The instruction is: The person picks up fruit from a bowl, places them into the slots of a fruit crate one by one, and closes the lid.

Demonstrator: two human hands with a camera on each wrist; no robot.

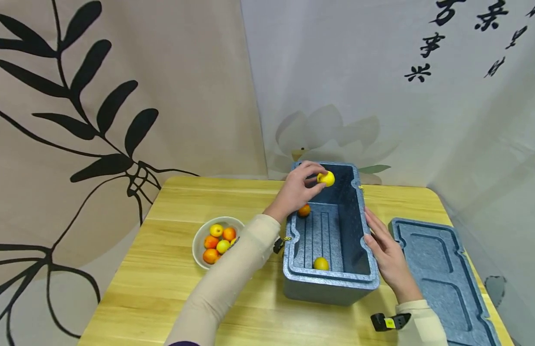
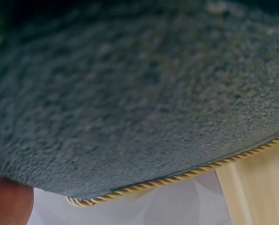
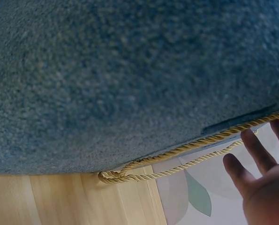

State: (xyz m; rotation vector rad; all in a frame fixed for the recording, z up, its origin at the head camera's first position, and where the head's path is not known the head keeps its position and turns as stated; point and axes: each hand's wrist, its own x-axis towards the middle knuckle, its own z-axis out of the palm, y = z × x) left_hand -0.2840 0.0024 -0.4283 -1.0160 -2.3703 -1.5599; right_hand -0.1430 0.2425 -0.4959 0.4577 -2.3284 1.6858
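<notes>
- Your left hand (image 1: 298,186) pinches a small yellow fruit (image 1: 327,179), maybe a lemon, over the far end of the open blue-gray foam box (image 1: 317,291).
- Your right hand (image 1: 387,254), to the right of that grip and nearer you, rests on the box's side with its fingers mostly straight.
- Below the grip, a bit nearer you, an orange fruit (image 1: 304,210) sits in the box. Much nearer you is another yellow fruit (image 1: 321,263).
- Left of the grip is the bowl (image 1: 195,249) with more fruit.
- It looks like you're putting fruit in the box. The next move seems to need you to lower this one and gently let go.
</notes>
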